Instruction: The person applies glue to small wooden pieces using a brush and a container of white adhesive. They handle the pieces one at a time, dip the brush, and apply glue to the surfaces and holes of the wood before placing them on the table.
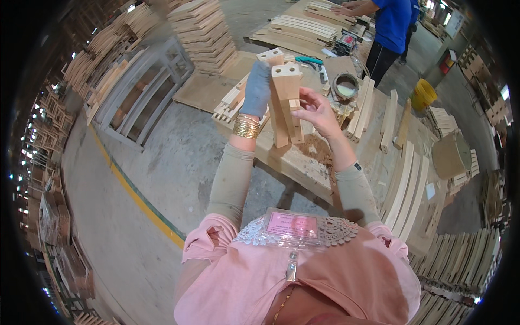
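My left hand (257, 89), in a grey-blue glove, grips a pale wooden post (280, 111) from its left side. The post stands nearly upright over the near edge of the bench and has two round holes in its top end. Behind it, another wooden end (270, 54) with two holes rises beside the glove. My bare right hand (320, 115) is at the post's right face, thumb and fingers curled at a small pale wooden block (294, 104) against that face. The fingertips are partly hidden, so the exact hold is unclear.
The wooden bench (303, 170) carries sawdust, green-handled pliers (309, 60), a round tub (345, 86) and long wooden strips (360, 111). Stacked wooden parts (203, 35) and a grey rack (143, 95) stand left. A person in blue (394, 24) works beyond; a yellow bucket (423, 95) is right.
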Demonstrator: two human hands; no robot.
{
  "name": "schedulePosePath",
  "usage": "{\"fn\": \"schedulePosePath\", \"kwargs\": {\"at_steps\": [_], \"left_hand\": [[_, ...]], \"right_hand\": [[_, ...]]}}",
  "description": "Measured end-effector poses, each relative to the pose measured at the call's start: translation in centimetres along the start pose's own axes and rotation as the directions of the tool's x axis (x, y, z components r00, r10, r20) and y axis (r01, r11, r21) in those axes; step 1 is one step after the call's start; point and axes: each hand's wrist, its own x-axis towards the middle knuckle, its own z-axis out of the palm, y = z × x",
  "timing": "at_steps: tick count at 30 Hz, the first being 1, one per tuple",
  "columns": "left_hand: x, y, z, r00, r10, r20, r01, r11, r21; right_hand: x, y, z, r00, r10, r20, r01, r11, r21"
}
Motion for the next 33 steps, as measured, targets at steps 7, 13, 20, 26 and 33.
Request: {"fn": "schedulePosePath", "kwargs": {"at_steps": [7,13,20,26,33], "left_hand": [[0.0,-0.7,0.9,1.0,-0.003,0.002,0.003,0.989,-0.147],[-0.2,-0.7,0.5,0.992,0.0,0.128,0.052,0.915,-0.4],[-1.1,1.4,1.2,0.99,0.019,0.137,-0.021,1.0,0.014],[-2.3,1.9,2.1,0.986,0.168,-0.004,-0.167,0.98,0.106],[-2.7,0.4,2.2,0.995,0.095,-0.01,-0.092,0.987,0.131]], "right_hand": [[-0.6,-1.1,0.2,0.998,0.06,-0.022,-0.06,0.998,0.004],[-0.4,-1.1,0.9,0.998,0.062,0.016,-0.062,0.998,-0.014],[-0.3,-0.5,0.1,0.989,-0.139,0.042,0.145,0.944,-0.295],[-1.3,-3.9,-1.9,0.987,-0.159,-0.028,0.126,0.866,-0.483],[-7.9,1.1,-10.1,0.962,0.219,-0.166,-0.227,0.29,-0.93]]}}
